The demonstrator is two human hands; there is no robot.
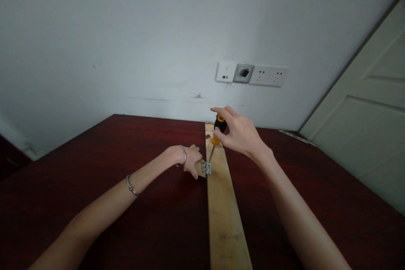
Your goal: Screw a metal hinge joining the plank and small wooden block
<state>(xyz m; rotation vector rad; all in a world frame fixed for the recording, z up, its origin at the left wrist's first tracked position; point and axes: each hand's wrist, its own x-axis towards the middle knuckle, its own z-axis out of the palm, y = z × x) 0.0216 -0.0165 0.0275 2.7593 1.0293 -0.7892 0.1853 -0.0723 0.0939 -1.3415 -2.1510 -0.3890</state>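
My right hand is closed around the yellow and black handle of a screwdriver, its index finger stretched out past the handle's top. The tilted shaft runs down to a small metal hinge. One leaf of that hinge lies on a long pale wooden board, the other on a small wooden block at the board's left edge. My left hand grips the block, thumb at the near side and fingers at the far side. The screw under the screwdriver's tip is too small to make out.
The board lies lengthwise on a dark red tabletop, its far end near a white wall. Wall sockets sit above the table's back edge. A pale panelled door stands at the right.
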